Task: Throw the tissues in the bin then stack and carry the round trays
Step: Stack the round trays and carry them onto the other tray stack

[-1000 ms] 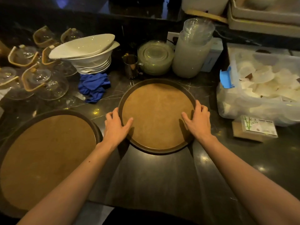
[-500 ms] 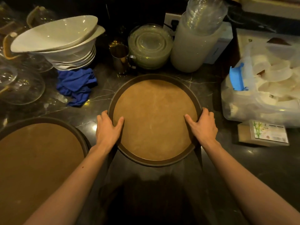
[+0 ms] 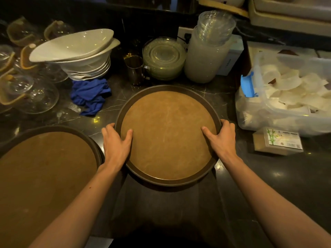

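A round tray [image 3: 168,135] with a brown mat and dark rim is at the middle of the dark marble counter. My left hand [image 3: 116,145] grips its left rim, thumb lying on the mat. My right hand [image 3: 222,138] grips the right rim the same way. The near edge of the tray casts a shadow on the counter, so it seems slightly raised. A second, larger round tray [image 3: 44,176] lies at the lower left, its rim close to my left wrist. No tissues or bin are in view.
Behind the tray stand a metal cup [image 3: 135,69], stacked glass plates [image 3: 163,58] and a frosted jug [image 3: 206,58]. White bowls [image 3: 80,56], a blue cloth [image 3: 90,94] and glass lids [image 3: 26,90] sit at the left. A clear bin of white cups [image 3: 286,92] and a small box [image 3: 277,142] sit at the right.
Both hands have wrapped further round the tray's rim, and its near edge now seems to come off the counter toward me. The camera view has shifted a little.
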`<move>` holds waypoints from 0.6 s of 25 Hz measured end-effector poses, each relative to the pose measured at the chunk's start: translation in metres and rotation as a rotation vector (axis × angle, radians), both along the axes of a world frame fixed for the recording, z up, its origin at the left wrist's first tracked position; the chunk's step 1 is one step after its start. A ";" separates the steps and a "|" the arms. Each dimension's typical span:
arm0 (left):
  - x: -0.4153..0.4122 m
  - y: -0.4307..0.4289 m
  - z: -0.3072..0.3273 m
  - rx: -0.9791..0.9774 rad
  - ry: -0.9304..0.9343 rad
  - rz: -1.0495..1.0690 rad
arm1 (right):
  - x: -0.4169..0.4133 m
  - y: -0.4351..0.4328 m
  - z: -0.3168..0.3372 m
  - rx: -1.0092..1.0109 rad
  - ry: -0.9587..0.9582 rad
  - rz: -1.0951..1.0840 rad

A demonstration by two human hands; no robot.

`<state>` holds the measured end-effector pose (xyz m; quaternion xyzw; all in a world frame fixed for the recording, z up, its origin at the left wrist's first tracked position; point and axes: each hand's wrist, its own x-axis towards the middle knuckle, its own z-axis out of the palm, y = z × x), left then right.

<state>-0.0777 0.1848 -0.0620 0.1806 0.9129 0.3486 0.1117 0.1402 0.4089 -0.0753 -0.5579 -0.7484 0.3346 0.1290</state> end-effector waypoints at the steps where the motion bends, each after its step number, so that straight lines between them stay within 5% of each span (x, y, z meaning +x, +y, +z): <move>1: 0.004 -0.005 0.006 0.017 0.010 0.005 | 0.004 -0.004 0.006 0.016 0.015 0.003; 15: 0.043 -0.098 0.059 0.138 0.107 0.186 | 0.016 -0.071 0.056 0.103 0.181 0.124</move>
